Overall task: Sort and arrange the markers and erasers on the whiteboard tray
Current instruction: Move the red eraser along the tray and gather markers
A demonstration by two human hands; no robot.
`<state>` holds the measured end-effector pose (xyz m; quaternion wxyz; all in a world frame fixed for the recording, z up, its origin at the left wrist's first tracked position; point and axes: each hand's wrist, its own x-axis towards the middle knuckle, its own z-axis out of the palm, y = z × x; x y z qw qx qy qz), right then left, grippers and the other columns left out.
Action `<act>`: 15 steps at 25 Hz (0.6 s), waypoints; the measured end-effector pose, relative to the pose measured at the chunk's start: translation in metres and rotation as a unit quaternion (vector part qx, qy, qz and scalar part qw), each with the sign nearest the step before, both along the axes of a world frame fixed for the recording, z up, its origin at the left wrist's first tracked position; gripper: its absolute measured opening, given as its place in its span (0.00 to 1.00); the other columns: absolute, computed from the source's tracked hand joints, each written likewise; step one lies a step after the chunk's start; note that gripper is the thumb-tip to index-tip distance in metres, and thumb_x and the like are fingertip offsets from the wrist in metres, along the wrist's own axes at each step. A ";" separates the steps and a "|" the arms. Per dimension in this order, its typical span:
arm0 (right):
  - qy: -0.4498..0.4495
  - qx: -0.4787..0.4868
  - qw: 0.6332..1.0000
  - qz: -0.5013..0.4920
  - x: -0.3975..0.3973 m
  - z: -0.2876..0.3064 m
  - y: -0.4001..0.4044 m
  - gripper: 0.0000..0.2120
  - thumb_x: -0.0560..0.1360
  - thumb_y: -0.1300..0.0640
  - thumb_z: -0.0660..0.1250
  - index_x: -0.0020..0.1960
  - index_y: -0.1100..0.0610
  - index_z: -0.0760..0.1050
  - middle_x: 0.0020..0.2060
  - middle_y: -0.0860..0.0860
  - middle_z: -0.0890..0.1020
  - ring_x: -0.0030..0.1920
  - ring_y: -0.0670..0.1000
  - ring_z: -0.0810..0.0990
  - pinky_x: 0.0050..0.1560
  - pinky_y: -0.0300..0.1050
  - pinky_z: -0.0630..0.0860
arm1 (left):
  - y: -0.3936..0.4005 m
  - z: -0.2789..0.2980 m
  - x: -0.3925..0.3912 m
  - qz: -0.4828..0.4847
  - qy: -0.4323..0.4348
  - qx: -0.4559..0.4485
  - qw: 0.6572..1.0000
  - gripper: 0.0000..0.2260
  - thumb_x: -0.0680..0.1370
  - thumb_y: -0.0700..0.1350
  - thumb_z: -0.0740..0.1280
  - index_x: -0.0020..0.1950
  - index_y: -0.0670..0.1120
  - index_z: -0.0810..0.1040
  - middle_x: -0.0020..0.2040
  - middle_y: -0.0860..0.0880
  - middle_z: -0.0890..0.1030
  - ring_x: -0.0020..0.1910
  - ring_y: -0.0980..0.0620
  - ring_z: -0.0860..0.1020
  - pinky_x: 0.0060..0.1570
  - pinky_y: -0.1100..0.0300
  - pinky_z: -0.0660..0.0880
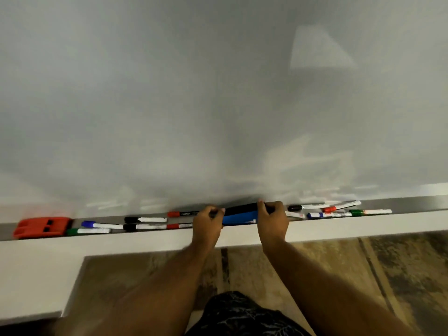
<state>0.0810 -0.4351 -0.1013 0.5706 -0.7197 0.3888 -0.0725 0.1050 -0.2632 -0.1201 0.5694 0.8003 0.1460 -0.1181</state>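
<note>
A blue eraser (238, 217) with a black top lies in the middle of the whiteboard tray (412, 204). My left hand (209, 220) grips its left end and my right hand (272, 218) grips its right end. A red eraser (42, 227) sits at the tray's far left. Several markers lie scattered left of my hands: a blue-capped one (100, 225), a green-capped one (88, 231), two black-capped ones (145, 219), and a red-capped one (181, 213). More markers (334, 210) are jumbled to the right, with black, red, blue and green caps.
The whiteboard (218, 93) fills the upper view. A pale ledge (121, 241) runs below the tray. Patterned flooring (315, 275) lies beneath, and my dark patterned clothing (242, 314) shows at the bottom edge.
</note>
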 end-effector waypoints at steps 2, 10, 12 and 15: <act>-0.007 0.011 0.999 0.038 0.008 0.004 0.039 0.07 0.78 0.50 0.72 0.51 0.49 0.74 0.47 0.48 0.82 0.47 0.48 0.81 0.48 0.45 0.83 | 0.037 0.003 0.000 0.075 0.003 -0.015 0.997 0.03 0.79 0.41 0.73 0.50 0.43 0.83 0.47 0.45 0.85 0.45 0.47 0.84 0.49 0.43 0.84; -0.062 0.006 0.956 0.288 0.019 0.021 0.209 0.17 0.75 0.56 0.76 0.62 0.47 0.79 0.50 0.41 0.85 0.50 0.42 0.84 0.49 0.35 0.80 | 0.214 0.015 -0.011 0.337 -0.007 -0.153 0.929 0.11 0.79 0.30 0.66 0.60 0.35 0.82 0.51 0.40 0.85 0.53 0.41 0.84 0.60 0.45 0.81; -0.074 0.019 0.948 0.308 0.020 0.027 0.256 0.19 0.75 0.56 0.77 0.64 0.48 0.79 0.52 0.43 0.85 0.50 0.43 0.84 0.52 0.40 0.82 | 0.261 0.025 -0.017 0.377 -0.029 -0.194 0.905 0.10 0.80 0.33 0.67 0.61 0.36 0.83 0.50 0.44 0.86 0.50 0.48 0.84 0.60 0.49 0.80; -0.085 0.027 0.941 0.325 0.023 0.032 0.331 0.19 0.76 0.58 0.76 0.65 0.49 0.79 0.53 0.46 0.85 0.51 0.46 0.84 0.56 0.50 0.83 | 0.331 0.037 -0.021 0.402 -0.067 -0.193 0.893 0.05 0.80 0.43 0.72 0.51 0.47 0.87 0.47 0.48 0.88 0.48 0.54 0.85 0.58 0.53 0.79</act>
